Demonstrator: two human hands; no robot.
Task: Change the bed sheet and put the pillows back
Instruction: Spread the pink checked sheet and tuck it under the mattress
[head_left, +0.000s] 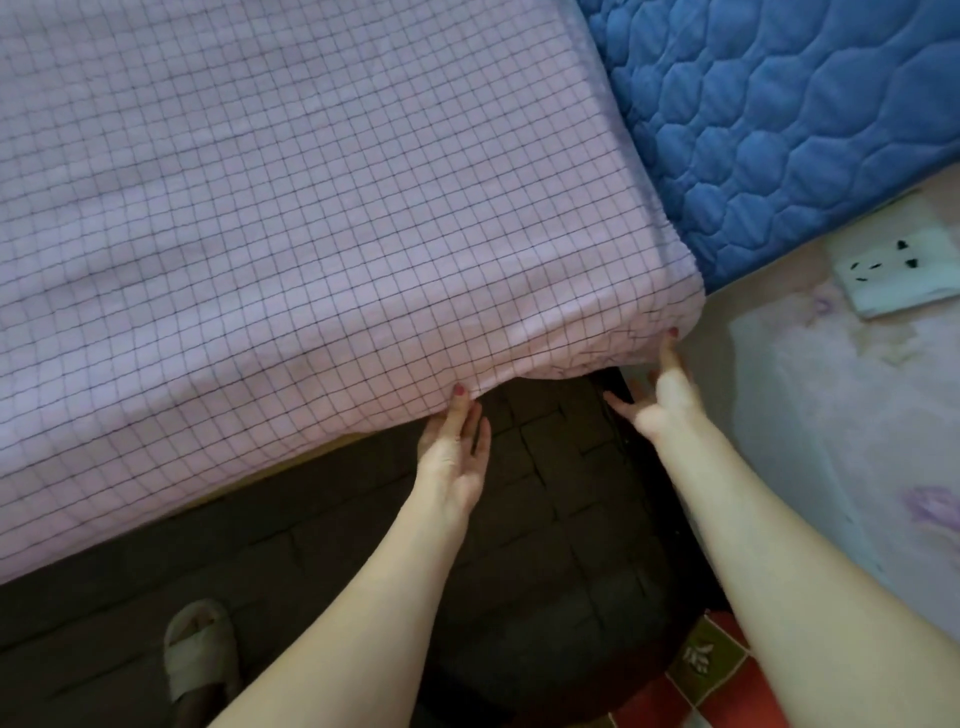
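Both hands — left (453, 457), right (662, 397) — touch the checked sheet's (311, 234) corner.

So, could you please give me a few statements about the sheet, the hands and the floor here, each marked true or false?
1. The sheet is pink with a dark grid. True.
2. Both hands touch the sheet's lower edge at the bed corner. True: the left hand and the right hand reach up to it.
3. The blue quilted mattress is fully covered. False: a large part lies bare beside the sheet.
4. A slipper lies on the dark floor. True.
5. A pillow lies on the sheet. False: none is in view.
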